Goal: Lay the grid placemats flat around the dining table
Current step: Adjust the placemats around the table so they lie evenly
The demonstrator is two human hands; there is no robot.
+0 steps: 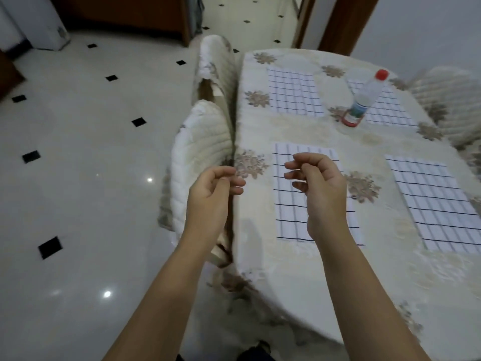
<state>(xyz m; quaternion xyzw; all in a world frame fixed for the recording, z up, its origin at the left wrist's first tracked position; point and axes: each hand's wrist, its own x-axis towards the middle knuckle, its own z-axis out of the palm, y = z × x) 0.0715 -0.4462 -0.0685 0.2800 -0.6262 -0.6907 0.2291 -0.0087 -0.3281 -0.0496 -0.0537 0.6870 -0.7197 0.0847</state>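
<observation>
Lying flat on the round desk (325, 269), which is draped in a cream floral-embroidered cloth, are four white rectangular fabric placemats with dark grid lines: one near and left (291, 222), one near and right (437, 204), one far and left (294, 92), and one far and right (390, 110). They sit well apart from one another. The right hand (320, 188) is raised over the near left placemat, its fingers (294, 165) loosely curled and holding nothing. The left hand (213, 188) is raised over the desk's left edge, fingers also loosely curled with the thumb close to them, gripping nothing. A clear plastic bottle with a red cap (367, 97) stands at the left edge of the far right placemat, on a red base. Two chairs with quilted cream covers (205, 152) are tucked against the desk's left side, and a similar one (442, 92) stands at the far right. Glossy white floor tiles with small black diamond insets (78, 152) spread to the left.
</observation>
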